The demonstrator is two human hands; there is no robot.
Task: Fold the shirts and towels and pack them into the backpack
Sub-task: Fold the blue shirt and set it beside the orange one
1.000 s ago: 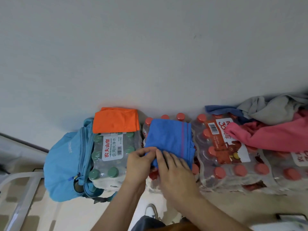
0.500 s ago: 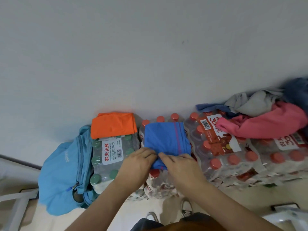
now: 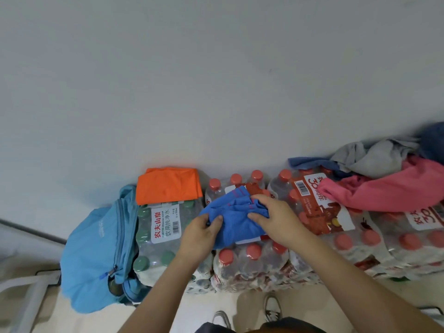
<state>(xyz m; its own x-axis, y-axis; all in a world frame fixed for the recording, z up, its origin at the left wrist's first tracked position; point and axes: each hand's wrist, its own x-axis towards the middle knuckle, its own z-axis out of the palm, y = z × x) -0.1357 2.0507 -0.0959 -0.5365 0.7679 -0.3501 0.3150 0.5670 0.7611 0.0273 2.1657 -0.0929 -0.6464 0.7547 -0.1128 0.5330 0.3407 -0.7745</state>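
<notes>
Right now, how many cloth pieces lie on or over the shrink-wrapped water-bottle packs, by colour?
orange folded cloth: 1
bright blue cloth, gripped by the left hand and the right hand: 1
pink crumpled cloth: 1
grey crumpled cloth: 1
dusty blue cloth under the grey one: 1
dark navy cloth at the frame edge: 1
Total: 6, if the navy patch is a separate piece.

backpack [image 3: 96, 248]: 1 | folded orange cloth [image 3: 168, 186]: 1 | blue towel [image 3: 235, 219]: 1 | loose clothes [image 3: 374, 157]: 4 | green-cap pack [image 3: 165, 236]: 1 | red-cap packs [image 3: 252, 260]: at least 3 | hands: 2, left hand [image 3: 201, 233], right hand [image 3: 276, 217] | shoes [image 3: 272, 308]: 2
</notes>
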